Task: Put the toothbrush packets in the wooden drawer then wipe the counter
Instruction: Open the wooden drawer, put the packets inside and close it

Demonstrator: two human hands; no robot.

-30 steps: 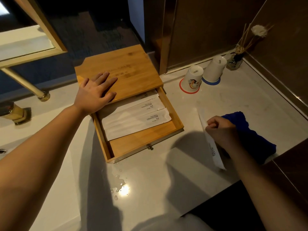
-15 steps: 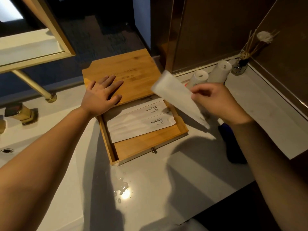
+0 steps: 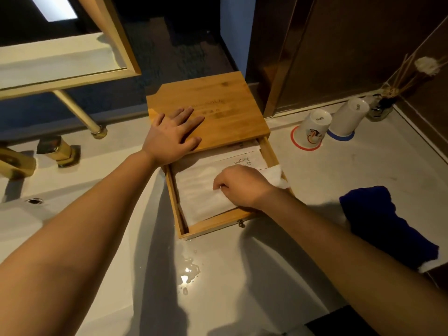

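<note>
White bathroom counter [image 3: 327, 190] under dim light, dark wall panels behind, gold mirror frame [image 3: 116, 44] and tap [image 3: 55, 149] at the left. Half a second before, the right hand [image 3: 242, 186] was up in the air above the drawer with a packet; now it was down inside the open wooden drawer [image 3: 218, 225], fingers pinched closed on that white toothbrush packet [image 3: 206, 197], which lay flat on top of the packets already stacked there. One printed packet [image 3: 244, 161] showed just behind the hand. Left hand [image 3: 173, 135] had not moved: flat, fingers spread open, pressing on the box lid [image 3: 218, 105]. Blue cloth [image 3: 383, 224] sat on the counter to the right, well apart from the drawer, now fully visible rather than half hidden by the arm. Small water puddle [image 3: 189, 272] on the counter just in front of the drawer. Two upside-down cups [image 3: 312, 129] on coasters and a reed diffuser [image 3: 380, 107] stood in the far right corner.
</note>
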